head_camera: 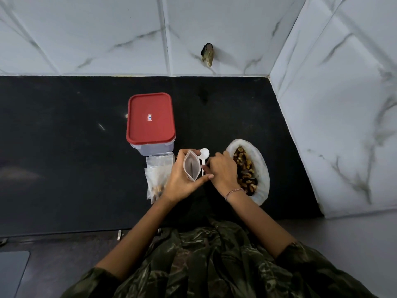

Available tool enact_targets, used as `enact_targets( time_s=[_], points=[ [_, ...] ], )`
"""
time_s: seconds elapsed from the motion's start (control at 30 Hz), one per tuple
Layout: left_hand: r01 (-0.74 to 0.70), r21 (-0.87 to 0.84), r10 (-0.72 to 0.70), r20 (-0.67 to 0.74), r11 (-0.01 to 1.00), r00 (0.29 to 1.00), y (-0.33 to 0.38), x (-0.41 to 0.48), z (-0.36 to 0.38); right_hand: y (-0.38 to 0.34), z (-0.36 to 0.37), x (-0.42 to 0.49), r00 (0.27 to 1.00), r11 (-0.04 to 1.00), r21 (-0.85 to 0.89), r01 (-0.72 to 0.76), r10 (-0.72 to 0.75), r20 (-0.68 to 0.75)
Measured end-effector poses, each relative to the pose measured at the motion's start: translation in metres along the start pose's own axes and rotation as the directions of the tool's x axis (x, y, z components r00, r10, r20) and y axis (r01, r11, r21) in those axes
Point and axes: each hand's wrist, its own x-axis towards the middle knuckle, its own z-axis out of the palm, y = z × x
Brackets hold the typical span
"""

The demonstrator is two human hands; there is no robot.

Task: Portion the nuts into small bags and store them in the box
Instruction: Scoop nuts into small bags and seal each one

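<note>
A black stone bench (64, 147) runs into a corner of white, grey-veined wall tiles (107, 29). A dark ragged gouge (207, 53) breaks the back wall, far beyond the fingers.

The left hand (182, 181) holds a small zip bag (190, 166) upright with its mouth open. Its fingers (178, 160) curl around the far side and the thumb lies across the near edge. Nothing can be made out inside this bag.

Just beside it, the right hand (223, 171) is curled, with a bracelet (234, 191) at the wrist. Its fingers (222, 154) reach the rim of a white plastic bag (263, 168) full of brown nuts (245, 168). The hand covers part of the nuts.

A white plastic spoon (204, 153) lies between the two hands. The right thumb meets its handle, but I cannot tell whether it pinches the handle.

Beyond the left fingers stands the clear box (150, 148), closed with a red lid (150, 119). Filled small bags (156, 179) are stacked just outside the left hand, partly hidden by it.

A camouflage garment (214, 265) fills the bottom of the view.
</note>
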Motion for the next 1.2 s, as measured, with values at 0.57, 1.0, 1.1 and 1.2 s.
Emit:
enact_targets(
  time_s=[0.57, 1.0, 1.1, 1.2],
  points=[
    [0.065, 0.065, -0.071, 0.093, 0.996, 0.993, -0.014, 0.001, 0.029, 0.108, -0.035, -0.089, 0.932, 0.905, 0.425, 0.000, 0.154, -0.328],
    [0.037, 0.171, -0.077, 0.231, 0.984, 0.970, -0.025, -0.002, 0.063, 0.113, 0.016, -0.103, 0.902, 0.975, 0.010, 0.221, -0.201, -0.382],
    [0.015, 0.221, -0.071, 0.246, 0.975, 0.967, -0.027, -0.003, 0.065, 0.111, 0.012, -0.086, 0.912, 0.979, 0.052, 0.198, -0.165, -0.375],
    [0.014, 0.234, -0.076, 0.258, 0.972, 0.963, -0.029, -0.003, 0.064, 0.109, 0.008, -0.064, 0.933, 0.987, 0.089, 0.137, -0.098, -0.347]
  ],
)
